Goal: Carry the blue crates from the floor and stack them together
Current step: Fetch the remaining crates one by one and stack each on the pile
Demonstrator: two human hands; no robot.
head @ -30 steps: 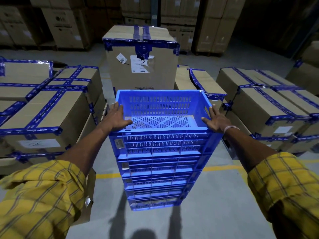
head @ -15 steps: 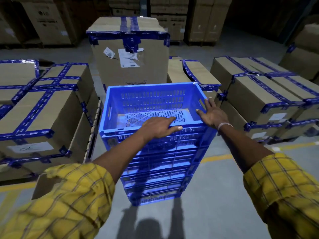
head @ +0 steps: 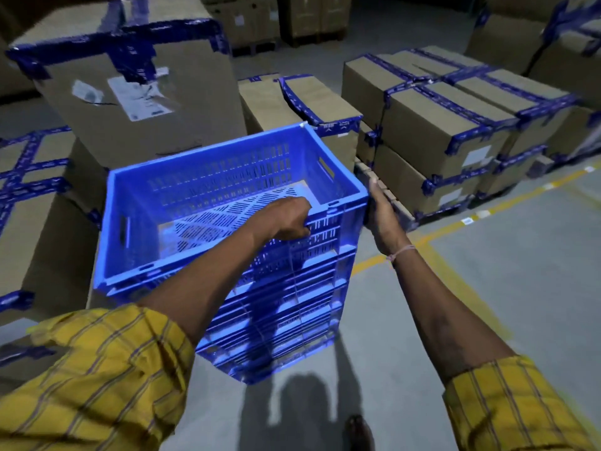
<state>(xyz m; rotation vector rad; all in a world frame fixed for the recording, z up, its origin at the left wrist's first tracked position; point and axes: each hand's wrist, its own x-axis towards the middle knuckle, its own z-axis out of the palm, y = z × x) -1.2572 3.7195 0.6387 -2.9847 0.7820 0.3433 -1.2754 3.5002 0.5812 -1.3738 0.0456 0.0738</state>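
Note:
A tall stack of blue slotted crates (head: 286,307) stands on the grey floor in front of me. The top crate (head: 208,177) is empty and sits nested on the others. My left hand (head: 286,219) reaches across and curls over the near rim of the top crate, close to its right corner. My right hand (head: 382,213) lies flat against the outside of the crate's right wall, fingers pointing away from me. Both yellow checked sleeves fill the bottom corners of the view.
A big taped cardboard box (head: 136,89) stands right behind the stack. Taped boxes lie on the left (head: 29,203), and more sit on a pallet to the right (head: 455,125). A yellow floor line (head: 507,203) runs on the right. My foot (head: 357,431) shows below.
My left hand moved from the crate's left corner across to the near rim by the right corner and closed on it. My right hand slid down outside the right wall. The view swung left.

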